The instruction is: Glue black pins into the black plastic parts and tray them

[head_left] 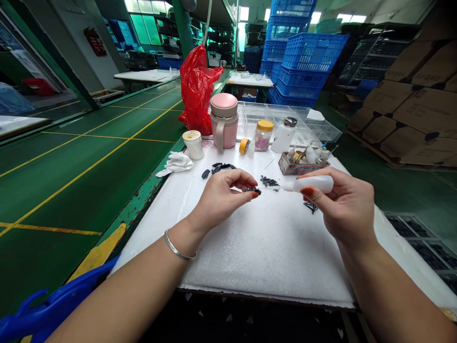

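My left hand (228, 193) pinches a small black part (254, 191) between thumb and fingers above the white work surface (257, 252). My right hand (346, 200) is closed round a small white squeeze bottle (316, 184), held on its side. Its thin tip points left at the black part; whether the two touch I cannot tell. Behind the tip lies a heap of tiny black pieces (269, 181). Some black pins (310, 206) lie under the right hand. Larger black parts (222, 166) sit beyond my left hand, partly hidden by it.
Along the back stand a white tub (193, 145), a pink mug (224, 124), a jar with a yellow lid (263, 136), a white dispenser bottle (284, 135) and a cluttered box (303, 163). White gloves (175, 163) lie at the left edge. A red bag (200, 93) stands behind.
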A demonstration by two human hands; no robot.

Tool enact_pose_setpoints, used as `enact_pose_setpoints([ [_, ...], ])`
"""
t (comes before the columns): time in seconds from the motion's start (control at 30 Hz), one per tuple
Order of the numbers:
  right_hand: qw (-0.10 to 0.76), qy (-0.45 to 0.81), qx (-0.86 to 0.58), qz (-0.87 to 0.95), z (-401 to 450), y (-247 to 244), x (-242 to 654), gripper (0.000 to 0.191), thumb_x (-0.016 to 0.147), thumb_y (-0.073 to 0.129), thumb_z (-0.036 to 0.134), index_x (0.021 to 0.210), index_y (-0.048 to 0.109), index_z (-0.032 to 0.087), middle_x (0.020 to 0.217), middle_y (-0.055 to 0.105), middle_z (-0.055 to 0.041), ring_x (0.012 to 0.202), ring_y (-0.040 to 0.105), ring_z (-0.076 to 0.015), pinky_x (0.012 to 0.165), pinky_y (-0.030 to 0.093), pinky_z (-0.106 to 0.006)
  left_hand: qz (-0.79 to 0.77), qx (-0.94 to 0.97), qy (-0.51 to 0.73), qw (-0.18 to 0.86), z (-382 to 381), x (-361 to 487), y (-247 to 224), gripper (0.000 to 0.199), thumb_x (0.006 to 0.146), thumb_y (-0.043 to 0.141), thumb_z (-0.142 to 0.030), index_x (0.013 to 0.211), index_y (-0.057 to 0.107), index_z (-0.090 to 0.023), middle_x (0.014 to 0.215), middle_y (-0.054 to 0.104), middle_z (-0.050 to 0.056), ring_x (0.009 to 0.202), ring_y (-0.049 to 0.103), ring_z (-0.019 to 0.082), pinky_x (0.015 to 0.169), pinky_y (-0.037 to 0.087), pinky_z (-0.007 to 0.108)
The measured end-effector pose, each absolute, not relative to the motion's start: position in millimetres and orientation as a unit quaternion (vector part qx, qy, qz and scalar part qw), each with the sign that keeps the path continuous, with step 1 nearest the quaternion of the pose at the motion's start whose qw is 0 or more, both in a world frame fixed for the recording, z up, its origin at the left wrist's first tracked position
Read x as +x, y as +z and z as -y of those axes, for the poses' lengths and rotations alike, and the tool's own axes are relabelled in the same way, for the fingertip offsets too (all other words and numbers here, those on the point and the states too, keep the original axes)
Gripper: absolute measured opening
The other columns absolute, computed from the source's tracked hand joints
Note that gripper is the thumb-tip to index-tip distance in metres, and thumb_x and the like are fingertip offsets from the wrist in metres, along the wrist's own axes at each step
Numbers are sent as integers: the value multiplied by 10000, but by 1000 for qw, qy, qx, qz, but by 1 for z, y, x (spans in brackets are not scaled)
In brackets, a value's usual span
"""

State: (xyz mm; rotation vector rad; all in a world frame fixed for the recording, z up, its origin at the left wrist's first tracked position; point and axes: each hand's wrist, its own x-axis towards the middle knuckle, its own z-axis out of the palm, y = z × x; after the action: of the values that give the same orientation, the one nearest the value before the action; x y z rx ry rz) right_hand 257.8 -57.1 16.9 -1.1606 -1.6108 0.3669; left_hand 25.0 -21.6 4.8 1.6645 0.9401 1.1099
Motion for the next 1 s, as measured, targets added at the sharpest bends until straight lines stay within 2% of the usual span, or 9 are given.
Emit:
enact_pose_setpoints([
  [0.57, 559, 196, -463, 659, 55, 16, 258, 160, 772, 802, 374, 828, 750, 233, 701, 643, -6, 581, 546, -140, 468, 386, -258, -377, 672, 452, 450, 21, 25, 5, 169, 730, 769, -210, 869, 706, -137, 861, 701, 61, 803, 649, 169, 658, 536, 245],
  [0.8, 635, 369, -385, 559, 43, 13, 267, 211, 788, 782, 411, 842, 741, 212, 693, 585, -17, 554, 486, -125, 463, 389, -259, -371, 660, 462, 462, 21, 25, 6, 173, 718, 783, -195, 860, 705, -132, 851, 691, 53, 797, 634, 157, 653, 527, 231],
  [0.87, 648, 432, -372, 506, 40, 12, 268, 205, 805, 764, 412, 865, 728, 219, 744, 597, -20, 581, 493, -118, 475, 399, -244, -366, 653, 467, 470, 20, 26, 6, 183, 708, 793, -184, 856, 703, -128, 846, 684, 47, 786, 624, 143, 643, 518, 215],
  [0.93, 654, 491, -362, 448, 39, 12, 267, 182, 780, 790, 343, 904, 704, 242, 839, 628, -21, 664, 545, -120, 500, 420, -212, -361, 636, 470, 494, 21, 27, 6, 202, 696, 806, -184, 853, 697, -122, 841, 678, 44, 772, 619, 134, 628, 516, 203],
  [1.0, 640, 544, -361, 406, 40, 12, 260, 294, 692, 843, 210, 919, 662, 259, 930, 645, -13, 759, 582, -122, 537, 440, -179, -351, 605, 470, 539, 21, 28, 6, 233, 685, 819, -184, 863, 686, -114, 839, 680, 47, 763, 632, 137, 626, 524, 206],
])
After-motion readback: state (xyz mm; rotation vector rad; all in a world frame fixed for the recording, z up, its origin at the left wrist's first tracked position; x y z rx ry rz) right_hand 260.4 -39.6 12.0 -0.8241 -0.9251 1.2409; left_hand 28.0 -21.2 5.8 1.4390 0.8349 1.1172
